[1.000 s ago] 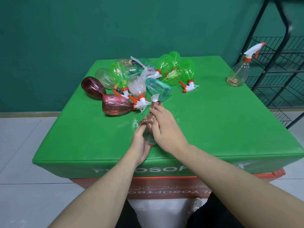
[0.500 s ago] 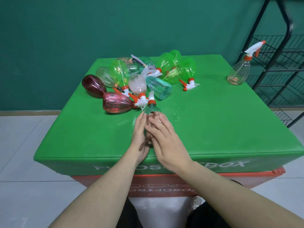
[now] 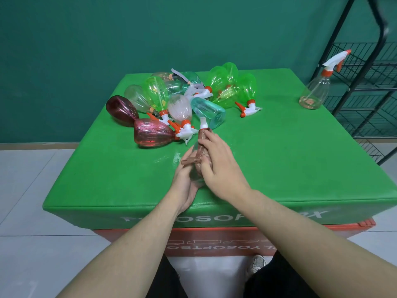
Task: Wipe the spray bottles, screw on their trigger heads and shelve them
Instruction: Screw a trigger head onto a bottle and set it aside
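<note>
A clear spray bottle with a white trigger head (image 3: 203, 124) lies on the green table (image 3: 279, 160), mostly hidden between my hands. My left hand (image 3: 185, 186) grips its body from the left. My right hand (image 3: 221, 166) presses a brown cloth (image 3: 194, 157) against the bottle's neck and shoulder. Behind them lies a pile of spray bottles: two dark red ones (image 3: 153, 133), several green ones (image 3: 227, 82), a teal one (image 3: 209, 111) and clear ones. One clear bottle (image 3: 314, 91) with a white and orange trigger stands upright at the table's far right corner.
A black wire shelf rack (image 3: 365, 87) stands to the right of the table, with bare tiers. A dark green wall rises behind. Pale floor tiles (image 3: 32, 190) lie to the left. An orange box base (image 3: 214, 239) sits under the green top.
My right hand has slid the cloth back up the bottle toward its neck, after moving down over the body half a second ago. The left hand keeps its grip.
</note>
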Action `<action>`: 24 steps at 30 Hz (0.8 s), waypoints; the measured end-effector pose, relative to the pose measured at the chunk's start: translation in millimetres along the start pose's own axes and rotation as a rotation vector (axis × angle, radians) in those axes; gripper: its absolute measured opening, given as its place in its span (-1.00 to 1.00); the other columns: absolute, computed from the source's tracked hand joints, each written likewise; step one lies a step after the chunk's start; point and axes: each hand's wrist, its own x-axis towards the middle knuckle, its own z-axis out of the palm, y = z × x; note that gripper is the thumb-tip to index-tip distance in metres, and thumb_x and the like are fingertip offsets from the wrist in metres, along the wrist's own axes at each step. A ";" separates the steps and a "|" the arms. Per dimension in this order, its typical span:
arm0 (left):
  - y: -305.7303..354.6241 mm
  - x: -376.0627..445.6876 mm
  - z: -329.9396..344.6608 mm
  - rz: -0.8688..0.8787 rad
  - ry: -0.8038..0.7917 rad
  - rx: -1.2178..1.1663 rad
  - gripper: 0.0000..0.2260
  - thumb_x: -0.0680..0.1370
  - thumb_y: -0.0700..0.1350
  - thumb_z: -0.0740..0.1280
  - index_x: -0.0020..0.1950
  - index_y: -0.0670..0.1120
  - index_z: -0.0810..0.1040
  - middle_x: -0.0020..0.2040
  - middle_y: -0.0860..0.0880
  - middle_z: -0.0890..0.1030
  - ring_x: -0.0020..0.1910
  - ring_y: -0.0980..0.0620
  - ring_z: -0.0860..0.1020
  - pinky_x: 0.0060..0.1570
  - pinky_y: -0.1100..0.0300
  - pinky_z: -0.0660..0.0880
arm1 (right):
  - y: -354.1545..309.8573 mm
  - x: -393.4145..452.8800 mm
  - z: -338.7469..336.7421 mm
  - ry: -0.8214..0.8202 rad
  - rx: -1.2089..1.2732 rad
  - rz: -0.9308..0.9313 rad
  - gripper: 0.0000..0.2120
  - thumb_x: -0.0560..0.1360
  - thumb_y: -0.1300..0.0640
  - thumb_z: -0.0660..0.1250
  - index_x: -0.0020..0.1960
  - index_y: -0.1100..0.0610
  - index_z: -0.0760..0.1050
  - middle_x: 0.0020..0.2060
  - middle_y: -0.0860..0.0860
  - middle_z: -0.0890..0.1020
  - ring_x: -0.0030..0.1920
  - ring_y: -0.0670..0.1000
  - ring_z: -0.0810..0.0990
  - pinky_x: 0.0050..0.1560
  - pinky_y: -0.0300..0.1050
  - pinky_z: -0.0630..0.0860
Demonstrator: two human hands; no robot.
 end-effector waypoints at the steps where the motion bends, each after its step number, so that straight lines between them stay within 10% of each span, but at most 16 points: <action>1: 0.4 -0.6 0.6 -0.020 0.001 0.014 -0.53 0.56 -0.06 0.37 0.46 -0.09 0.48 0.11 -0.05 0.70 0.01 0.01 0.65 -0.09 0.04 0.61 | -0.1 4.8 -2.0 -0.011 0.016 0.047 -0.52 0.62 0.09 0.08 0.51 0.16 0.34 0.58 0.03 0.21 0.59 -0.02 0.11 0.60 -0.02 0.07; 10: -0.1 -0.6 -3.0 -0.067 0.004 -0.058 -0.47 0.58 0.07 0.32 0.51 -0.14 0.46 0.31 -0.16 0.62 0.15 -0.06 0.62 0.04 -0.02 0.60 | -6.1 31.6 -0.3 -0.067 0.026 0.192 -0.54 0.65 0.08 0.10 0.55 0.09 0.32 0.62 -0.02 0.15 0.58 -0.01 0.16 0.56 -0.04 0.16; 18: -1.9 -0.3 0.3 -0.072 0.075 -0.098 -0.74 0.70 -0.08 0.15 0.25 -0.10 0.59 -0.02 -0.03 0.74 -0.07 0.08 0.70 -0.18 0.17 0.65 | -1.3 5.6 9.7 -0.030 -0.090 -0.017 -0.47 0.61 0.05 -0.01 0.49 0.25 0.37 0.53 0.16 0.32 0.56 0.11 0.20 0.59 0.01 0.08; 24: 0.7 -3.4 3.1 -0.106 0.120 -0.137 -0.59 0.72 0.08 0.14 0.39 -0.15 0.56 0.25 -0.14 0.68 0.15 0.01 0.68 0.00 0.19 0.63 | 6.2 -22.2 12.7 -0.021 -0.114 -0.162 -0.53 0.65 0.13 0.04 0.51 0.25 0.34 0.56 0.15 0.27 0.61 0.12 0.07 0.61 0.05 0.02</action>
